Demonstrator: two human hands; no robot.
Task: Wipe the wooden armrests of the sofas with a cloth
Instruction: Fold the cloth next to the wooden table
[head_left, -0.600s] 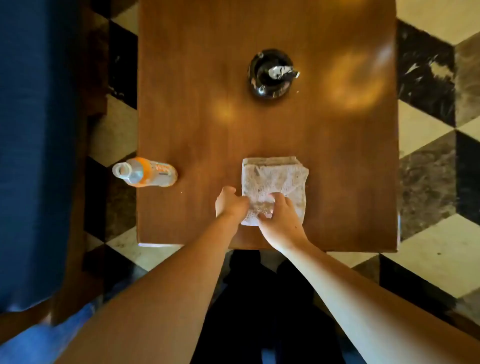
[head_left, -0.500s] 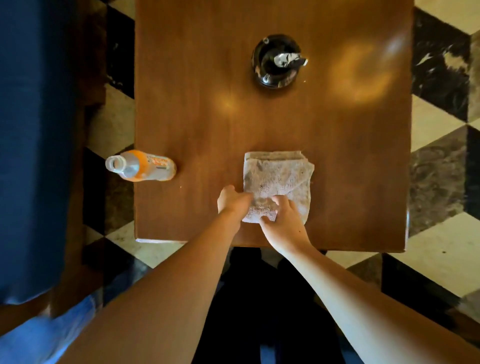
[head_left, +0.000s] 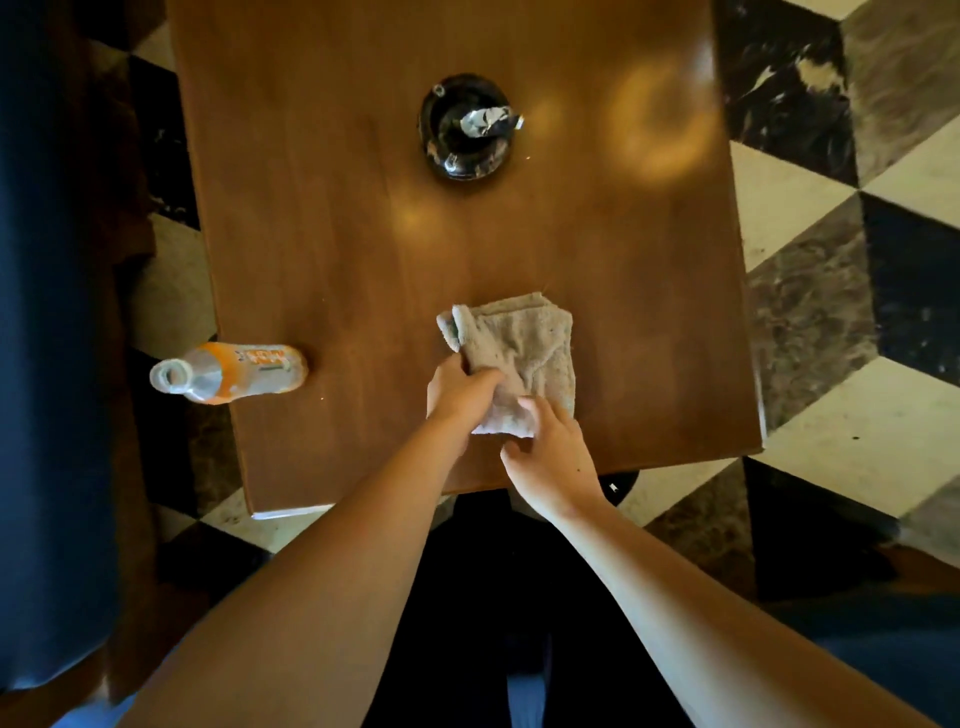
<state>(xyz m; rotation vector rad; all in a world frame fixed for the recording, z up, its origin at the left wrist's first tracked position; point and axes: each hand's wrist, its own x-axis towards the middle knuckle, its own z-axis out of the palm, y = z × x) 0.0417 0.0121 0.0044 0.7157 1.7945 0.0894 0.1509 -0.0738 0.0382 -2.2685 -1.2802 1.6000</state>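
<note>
The cloth (head_left: 519, 353), flat and folded on the bench (head_left: 322, 218) half a second ago, is now bunched and lifting at its left edge: pickup has begun, so wiping the armrests can likely follow soon. The left hand (head_left: 460, 389) grasps the cloth's left side, fingers curled into it. The right hand (head_left: 550, 457) touches its near corner with relaxed fingers, gripping nothing. The cloth lies near the bench's near edge, between both hands.
</note>
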